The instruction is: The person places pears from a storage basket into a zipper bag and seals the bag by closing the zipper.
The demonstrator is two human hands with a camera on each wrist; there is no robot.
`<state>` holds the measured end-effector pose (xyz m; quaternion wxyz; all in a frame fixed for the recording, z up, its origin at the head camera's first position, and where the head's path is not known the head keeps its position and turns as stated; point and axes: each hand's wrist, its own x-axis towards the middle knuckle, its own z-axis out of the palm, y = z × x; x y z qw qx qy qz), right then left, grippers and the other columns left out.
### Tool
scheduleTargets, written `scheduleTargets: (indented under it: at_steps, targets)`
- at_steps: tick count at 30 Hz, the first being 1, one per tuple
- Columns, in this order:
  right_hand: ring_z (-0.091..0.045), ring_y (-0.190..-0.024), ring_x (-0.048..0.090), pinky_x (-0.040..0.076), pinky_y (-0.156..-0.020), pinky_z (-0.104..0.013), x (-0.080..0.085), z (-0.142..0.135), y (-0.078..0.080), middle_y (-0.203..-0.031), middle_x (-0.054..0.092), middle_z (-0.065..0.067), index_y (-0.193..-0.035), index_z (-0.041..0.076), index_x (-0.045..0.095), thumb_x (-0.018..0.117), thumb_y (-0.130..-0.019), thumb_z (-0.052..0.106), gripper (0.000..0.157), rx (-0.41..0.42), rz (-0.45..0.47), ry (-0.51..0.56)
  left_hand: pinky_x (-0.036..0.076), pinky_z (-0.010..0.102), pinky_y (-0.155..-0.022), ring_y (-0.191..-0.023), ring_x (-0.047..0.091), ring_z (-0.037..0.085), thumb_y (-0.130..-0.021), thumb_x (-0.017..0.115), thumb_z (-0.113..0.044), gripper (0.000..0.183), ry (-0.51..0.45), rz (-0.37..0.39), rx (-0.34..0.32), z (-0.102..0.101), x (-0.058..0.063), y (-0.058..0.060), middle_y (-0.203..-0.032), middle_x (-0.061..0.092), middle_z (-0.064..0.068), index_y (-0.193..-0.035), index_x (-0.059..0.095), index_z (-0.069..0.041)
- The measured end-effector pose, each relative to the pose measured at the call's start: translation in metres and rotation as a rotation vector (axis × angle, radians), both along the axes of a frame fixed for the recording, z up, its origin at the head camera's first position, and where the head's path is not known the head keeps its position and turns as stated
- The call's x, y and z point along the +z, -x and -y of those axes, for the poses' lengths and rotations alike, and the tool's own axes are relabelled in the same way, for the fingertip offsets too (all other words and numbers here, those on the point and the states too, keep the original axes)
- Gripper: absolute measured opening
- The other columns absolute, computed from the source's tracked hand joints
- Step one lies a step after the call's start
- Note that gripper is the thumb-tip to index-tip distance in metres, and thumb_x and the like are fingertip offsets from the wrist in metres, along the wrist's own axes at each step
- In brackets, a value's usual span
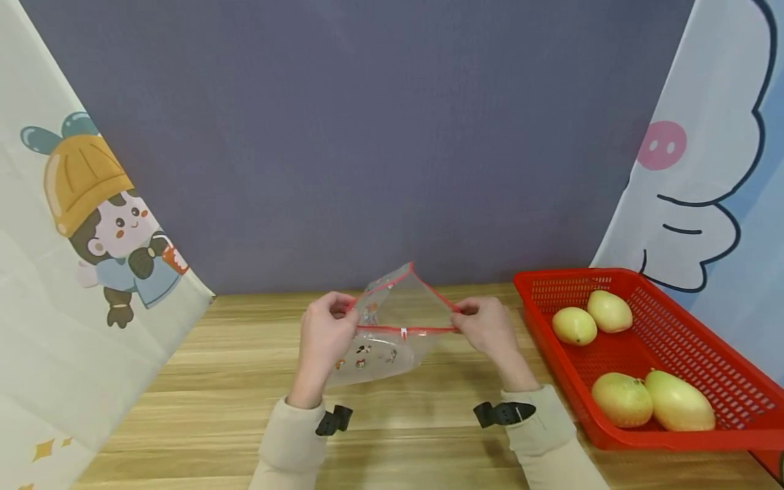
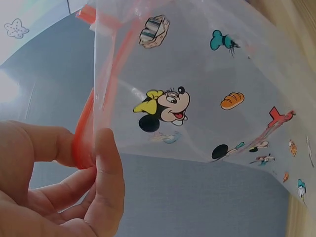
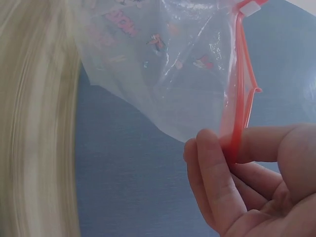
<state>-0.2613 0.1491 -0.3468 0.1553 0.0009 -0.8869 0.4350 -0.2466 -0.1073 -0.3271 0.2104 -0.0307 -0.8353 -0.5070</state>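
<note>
A clear zip bag (image 1: 380, 357) with small cartoon prints and a red zip edge hangs above the table, its mouth spread apart. My left hand (image 1: 327, 330) pinches the left end of the red edge between thumb and fingers. At the opposite end, my right hand (image 1: 486, 327) pinches the other corner. A white slider sits on the near edge between the hands. In the left wrist view, printed cartoon heads and a bread roll show on the bag (image 2: 197, 98). The right wrist view shows the bag's (image 3: 163, 64) red rim running up from my fingertips.
To the right stands a red plastic basket (image 1: 545, 361) holding several yellow-green mangoes, among them one mango (image 1: 680, 401) near its front. The wooden table (image 1: 202, 408) meets a grey-blue backdrop (image 1: 367, 136). Printed cartoon sheets hang at both sides.
</note>
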Motion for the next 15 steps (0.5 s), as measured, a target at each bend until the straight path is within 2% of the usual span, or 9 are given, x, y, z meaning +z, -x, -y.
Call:
scheduleTargets:
  at_steps: [9,15]
  targets:
    - [-0.019,-0.074,0.071,0.052,-0.058,-0.027,0.0066,-0.0041,-0.0062,-0.085,0.077,-0.007,-0.099,0.003,0.080,0.071,-0.085,0.011,0.019,-0.004,-0.023,0.015,0.054,0.024,-0.050,-0.065,0.063,0.018,-0.089,0.068,-0.002,0.009,-0.082,0.047,-0.021,0.0034,0.0041,-0.0016,-0.084,0.069,0.012,-0.096,0.073,0.000]
    - [-0.019,-0.072,0.073,0.053,-0.057,-0.027,0.0095,-0.0072,-0.0094,-0.084,0.077,-0.006,-0.100,0.003,0.080,0.070,-0.086,0.012,0.019,0.001,-0.016,0.034,0.056,0.023,-0.050,-0.061,0.062,0.016,-0.089,0.066,-0.001,0.009,-0.104,0.060,-0.028,0.0024,0.0079,-0.0055,-0.084,0.069,0.013,-0.096,0.072,0.001]
